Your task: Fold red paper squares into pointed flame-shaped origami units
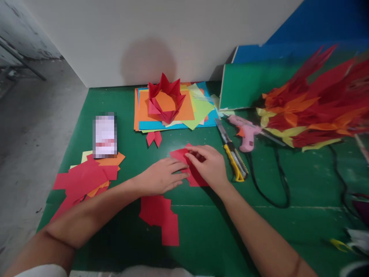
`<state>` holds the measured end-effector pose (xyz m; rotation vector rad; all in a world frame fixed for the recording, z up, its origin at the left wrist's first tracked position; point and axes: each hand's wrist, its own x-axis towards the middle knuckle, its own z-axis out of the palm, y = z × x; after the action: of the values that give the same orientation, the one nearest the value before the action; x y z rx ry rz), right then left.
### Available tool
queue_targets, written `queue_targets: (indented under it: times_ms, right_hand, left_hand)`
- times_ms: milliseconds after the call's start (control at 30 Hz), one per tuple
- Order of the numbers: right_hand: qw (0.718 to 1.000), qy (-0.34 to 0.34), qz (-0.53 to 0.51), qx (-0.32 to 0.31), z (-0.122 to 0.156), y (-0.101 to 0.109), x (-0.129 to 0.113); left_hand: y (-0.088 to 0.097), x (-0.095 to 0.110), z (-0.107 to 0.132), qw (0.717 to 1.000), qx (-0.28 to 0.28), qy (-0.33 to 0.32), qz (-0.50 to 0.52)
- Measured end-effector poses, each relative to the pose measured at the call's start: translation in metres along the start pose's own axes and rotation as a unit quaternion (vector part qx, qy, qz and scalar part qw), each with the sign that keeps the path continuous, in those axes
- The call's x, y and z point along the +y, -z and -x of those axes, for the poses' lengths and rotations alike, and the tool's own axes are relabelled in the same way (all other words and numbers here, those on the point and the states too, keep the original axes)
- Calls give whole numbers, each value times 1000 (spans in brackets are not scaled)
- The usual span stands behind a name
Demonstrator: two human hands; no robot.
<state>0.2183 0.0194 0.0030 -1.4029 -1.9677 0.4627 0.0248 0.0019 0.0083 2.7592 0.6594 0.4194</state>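
Both the left hand [161, 176] and right hand [209, 163] press flat, fingers together, on a creased, partly folded red paper sheet [196, 175], just left of the yellow-handled utility knife [232, 152].

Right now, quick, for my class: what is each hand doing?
Left hand: open, flat on the red paper.
Right hand: fingers bent on the same paper; whether it grips cannot be told.

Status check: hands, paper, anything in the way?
Left hand and right hand flat on red paper, on green table. Utility knife close beside right hand, not touching.
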Motion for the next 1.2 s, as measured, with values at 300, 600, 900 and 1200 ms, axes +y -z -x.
queue_targets:
  times_ms: [300, 600, 900, 1200]
  right_hand:
    - [990, 120, 62, -50, -2, 1, 8]
    - [976, 188, 77, -79, -2, 2, 16]
    - [962, 243, 83, -89, -8, 6, 19]
    - [956, 271, 83, -71, -9, 4, 20]
  left_hand:
    - [3, -2, 3, 999, 12, 36, 10]
    - [8, -2, 2, 1000, 4, 29, 10]
    - [7, 0, 3, 997, -18, 66, 21]
    - [13, -3, 0, 998, -37, 50, 15]
